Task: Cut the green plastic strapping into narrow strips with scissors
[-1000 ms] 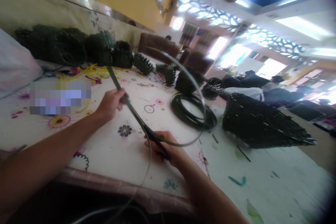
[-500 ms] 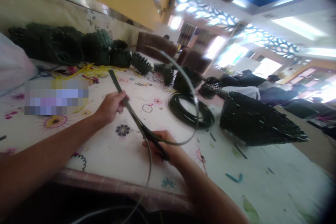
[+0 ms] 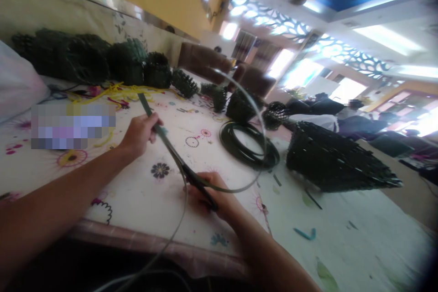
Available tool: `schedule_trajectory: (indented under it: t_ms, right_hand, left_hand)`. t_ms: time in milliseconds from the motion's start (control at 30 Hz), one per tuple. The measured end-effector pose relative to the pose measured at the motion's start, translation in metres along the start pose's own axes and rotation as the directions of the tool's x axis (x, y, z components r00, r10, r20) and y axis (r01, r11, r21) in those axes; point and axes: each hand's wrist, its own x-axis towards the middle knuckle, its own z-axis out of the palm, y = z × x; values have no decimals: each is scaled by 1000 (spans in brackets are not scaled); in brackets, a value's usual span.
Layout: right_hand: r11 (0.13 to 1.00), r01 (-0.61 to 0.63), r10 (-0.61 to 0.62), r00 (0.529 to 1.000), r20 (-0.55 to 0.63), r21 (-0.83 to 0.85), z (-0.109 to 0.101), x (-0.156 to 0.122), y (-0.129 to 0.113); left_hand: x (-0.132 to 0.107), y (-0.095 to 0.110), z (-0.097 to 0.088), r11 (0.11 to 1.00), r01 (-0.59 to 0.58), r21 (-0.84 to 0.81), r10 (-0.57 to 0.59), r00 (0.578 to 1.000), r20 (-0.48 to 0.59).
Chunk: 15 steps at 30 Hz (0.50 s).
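Observation:
My left hand (image 3: pixel 139 133) is closed around a flat dark green strip (image 3: pixel 171 150) near its upper end. The strip slants down to my right hand (image 3: pixel 214 194), which grips it lower down, just above the flowered tablecloth (image 3: pixel 143 191). From the right hand the strip springs up in a wide loop over a dark green coil (image 3: pixel 248 146) lying on the table. A thinner length trails down from my hands past the table's front edge.
A dark woven cone-shaped basket (image 3: pixel 337 159) lies on its side to the right. More dark woven pieces (image 3: pixel 85 57) line the back, with yellow strands (image 3: pixel 112 91) in front. Small scraps (image 3: pixel 304 233) dot the cloth. People sit in the far right background.
My left hand has slid slightly up and left along the strip. The trailing thin length has swung a little leftward below the right hand. The loop has widened a little.

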Motion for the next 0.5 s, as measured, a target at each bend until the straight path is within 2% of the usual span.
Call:
schedule_trajectory:
  t_ms: [267, 500]
  right_hand:
    - [999, -25, 25, 1000, -17, 29, 1, 2, 0]
    - [998, 54, -54, 999, -4, 15, 3, 2, 5]
  left_hand:
    - [-16, 0, 11, 996, 77, -44, -76, 997, 15]
    - [-17, 4, 12, 992, 106, -66, -105, 994, 26]
